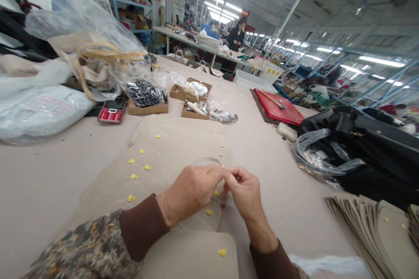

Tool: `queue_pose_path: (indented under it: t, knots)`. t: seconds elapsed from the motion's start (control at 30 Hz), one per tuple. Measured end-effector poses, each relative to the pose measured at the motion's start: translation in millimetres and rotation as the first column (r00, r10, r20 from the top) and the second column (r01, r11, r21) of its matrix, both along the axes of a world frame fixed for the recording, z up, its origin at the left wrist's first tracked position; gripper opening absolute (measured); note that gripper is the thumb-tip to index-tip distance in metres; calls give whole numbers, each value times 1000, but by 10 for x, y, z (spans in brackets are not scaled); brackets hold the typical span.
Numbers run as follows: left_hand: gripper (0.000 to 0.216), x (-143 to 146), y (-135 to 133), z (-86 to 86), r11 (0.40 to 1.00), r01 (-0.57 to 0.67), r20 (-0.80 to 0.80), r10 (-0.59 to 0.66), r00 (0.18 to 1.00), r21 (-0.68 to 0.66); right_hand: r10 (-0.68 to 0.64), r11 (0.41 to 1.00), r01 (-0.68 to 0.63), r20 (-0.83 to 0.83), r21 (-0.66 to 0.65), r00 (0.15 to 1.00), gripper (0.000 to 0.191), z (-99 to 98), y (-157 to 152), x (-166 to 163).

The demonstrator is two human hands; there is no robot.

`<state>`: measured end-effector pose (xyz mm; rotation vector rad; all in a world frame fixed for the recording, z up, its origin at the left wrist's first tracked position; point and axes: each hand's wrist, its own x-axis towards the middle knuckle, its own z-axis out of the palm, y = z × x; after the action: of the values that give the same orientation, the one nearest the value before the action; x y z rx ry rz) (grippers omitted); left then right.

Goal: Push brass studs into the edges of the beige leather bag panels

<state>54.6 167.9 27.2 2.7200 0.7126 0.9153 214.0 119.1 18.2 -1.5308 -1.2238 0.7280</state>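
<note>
My left hand (193,192) and my right hand (245,194) meet at the fingertips over the right edge of overlapping beige panels (183,135). Both are closed in a pinch, and whatever lies between the fingers is too small or hidden to name. A small metal stud (223,167) shows right at the fingertips, with several more in a row beyond it. Behind my left hand curves a thin, pale band (207,159). Yellow bits (147,167) dot the panels. Closest to me lies another beige panel (193,253) with one yellow bit (222,252).
Small cardboard boxes (149,110) of bagged parts stand beyond the panels. A hammer (270,99) rests on a red board (279,107). Black bags (356,148) and stacked beige pieces (369,226) are at right, plastic-wrapped goods (42,104) at left. A person (236,35) stands far off.
</note>
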Motion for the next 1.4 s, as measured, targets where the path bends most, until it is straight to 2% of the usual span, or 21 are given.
queue_pose_path:
  t: [0.1, 0.17, 0.27, 0.37, 0.57, 0.7, 0.77, 0.87, 0.97, 1.07, 1.2, 1.4]
  knots:
    - [17, -4, -32, -21, 998, -25, 34, 23, 999, 53, -97, 987, 67, -205, -147, 974, 25, -80, 113, 152]
    - [16, -14, -30, -56, 996, -69, -90, 73, 993, 49, -103, 974, 43, -264, -221, 959, 31, -141, 171, 265]
    - [11, -11, -3, -129, 995, -96, -352, 101, 931, 32, -66, 969, -2, -265, -249, 962, 37, -210, 224, 361]
    - [8, 7, 13, -183, 995, -103, -450, 94, 888, 3, -26, 969, -15, -162, -248, 986, 38, -244, 259, 349]
    - [10, 11, -9, -230, 994, -110, -448, 88, 889, -23, 0, 973, 12, 53, -231, 999, 28, -255, 319, 268]
    - [10, 6, -17, -238, 993, -108, -446, 79, 892, -39, 21, 983, 27, 257, -181, 966, 26, -259, 339, 263]
    - [10, 6, -16, -230, 993, -107, -453, 77, 888, -40, -3, 984, 48, 251, -170, 968, 25, -265, 326, 265]
    - [11, -1, -10, -216, 992, -116, -464, 82, 882, -44, -64, 980, 88, 133, -181, 989, 31, -282, 270, 269]
    - [11, -11, -5, -221, 991, -125, -454, 89, 887, -50, -45, 982, 60, 84, -178, 995, 29, -302, 198, 267]
    - [11, -20, 1, -235, 990, -131, -435, 95, 896, -55, -17, 990, 47, 218, -133, 976, 30, -303, 164, 250]
    - [12, -26, 13, -228, 989, -124, -430, 79, 899, -76, -40, 992, 85, 416, -91, 908, 29, -263, 230, 198]
    - [14, -30, 23, -178, 992, -103, -435, 63, 898, -70, -31, 993, 85, 529, -78, 848, 20, -247, 384, 151]
